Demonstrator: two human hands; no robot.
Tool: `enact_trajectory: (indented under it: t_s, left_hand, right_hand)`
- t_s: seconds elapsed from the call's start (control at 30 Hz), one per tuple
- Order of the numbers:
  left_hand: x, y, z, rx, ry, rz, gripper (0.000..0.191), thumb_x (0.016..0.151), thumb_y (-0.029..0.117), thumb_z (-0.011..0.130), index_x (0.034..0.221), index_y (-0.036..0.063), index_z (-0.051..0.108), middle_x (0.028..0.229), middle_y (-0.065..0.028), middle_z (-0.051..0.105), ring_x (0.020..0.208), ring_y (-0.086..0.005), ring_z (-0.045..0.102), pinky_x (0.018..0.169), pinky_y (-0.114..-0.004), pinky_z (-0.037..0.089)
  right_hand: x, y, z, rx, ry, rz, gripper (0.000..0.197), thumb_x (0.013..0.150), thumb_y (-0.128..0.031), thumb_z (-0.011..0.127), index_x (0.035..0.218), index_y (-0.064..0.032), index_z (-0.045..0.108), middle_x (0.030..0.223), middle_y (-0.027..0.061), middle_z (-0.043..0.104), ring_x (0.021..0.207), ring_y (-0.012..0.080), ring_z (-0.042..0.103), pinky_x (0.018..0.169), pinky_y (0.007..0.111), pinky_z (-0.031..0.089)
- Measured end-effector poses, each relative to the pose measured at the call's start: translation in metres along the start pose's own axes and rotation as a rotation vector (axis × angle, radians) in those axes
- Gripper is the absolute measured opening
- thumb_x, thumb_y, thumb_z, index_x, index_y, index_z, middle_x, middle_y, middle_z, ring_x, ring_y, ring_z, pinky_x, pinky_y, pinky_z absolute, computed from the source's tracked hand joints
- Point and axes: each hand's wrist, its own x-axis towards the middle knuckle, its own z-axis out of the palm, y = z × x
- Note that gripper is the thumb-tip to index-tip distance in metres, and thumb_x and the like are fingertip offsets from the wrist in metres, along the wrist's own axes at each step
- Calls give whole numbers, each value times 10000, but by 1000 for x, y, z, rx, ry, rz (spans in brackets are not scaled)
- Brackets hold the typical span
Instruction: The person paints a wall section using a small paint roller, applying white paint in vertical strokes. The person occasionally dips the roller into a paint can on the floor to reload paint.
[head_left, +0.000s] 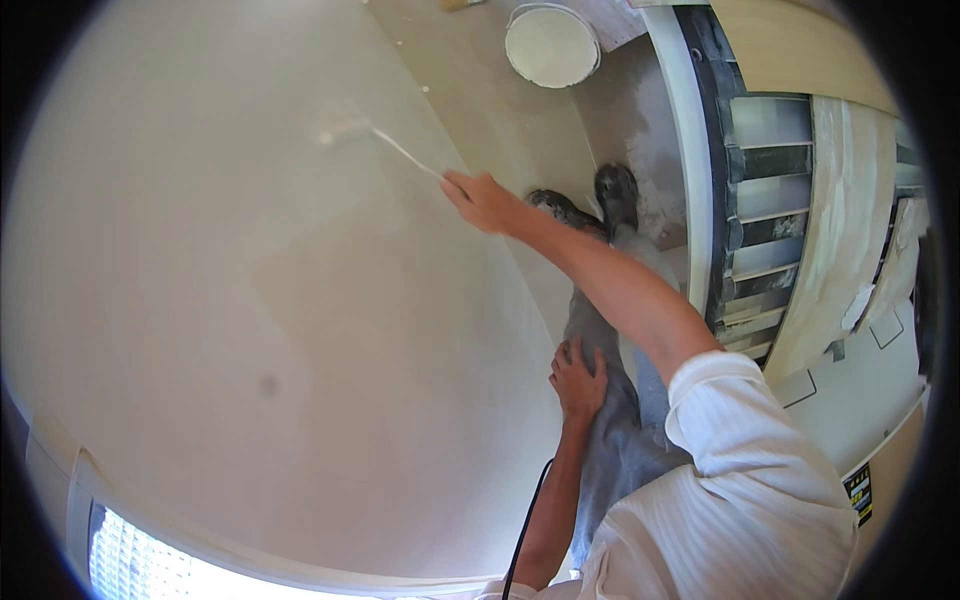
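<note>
My right hand (484, 201) is closed around the handle of a small paint roller, whose thin frame (407, 154) points up and left. The roller head (345, 133) is blurred and lies over the pale wall (247, 225); whether it touches cannot be told. Darker, damp-looking patches show on the wall. With fingers spread, my left hand (579, 382) rests on my grey trouser leg near the knee and holds nothing. A bucket (553, 46) with white contents and a wire handle stands on the floor beyond my feet.
Part of a brush (461, 3) shows at the top edge, left of the bucket. On the right are a white edge strip (686, 150), a dark slatted frame (769, 161) and wooden boards (840, 225). A bright window (142, 562) lies at lower left. A black cable (527, 525) runs by my left arm.
</note>
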Motion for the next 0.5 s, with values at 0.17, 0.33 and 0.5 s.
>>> enact_trajectory:
  t_s: [0.17,0.33,0.5]
  left_hand:
    - [-14,6,6,62,18,65,652,1002,466,595,1529,95,497,1571,-250,421,1453,-431,404,1158,-581,349]
    - [-6,26,-19,103,23,-14,672,996,473,600,1555,120,475,1592,-276,382,1470,-457,380,1146,-590,368]
    - [18,36,-69,2,113,-29,744,982,498,613,1592,124,410,1597,-285,374,1394,-490,478,1099,-598,432]
  right_hand:
    - [-125,27,3,20,-177,98,339,1116,-335,465,1188,-46,628,727,288,621,678,509,590,654,543,487]
    - [-139,26,-11,17,-240,131,303,1108,-319,465,1122,-57,617,754,287,645,728,524,627,677,568,493]
    - [-45,10,-5,-2,-62,28,317,1110,-312,480,1113,-32,629,708,280,620,636,501,583,641,546,480]
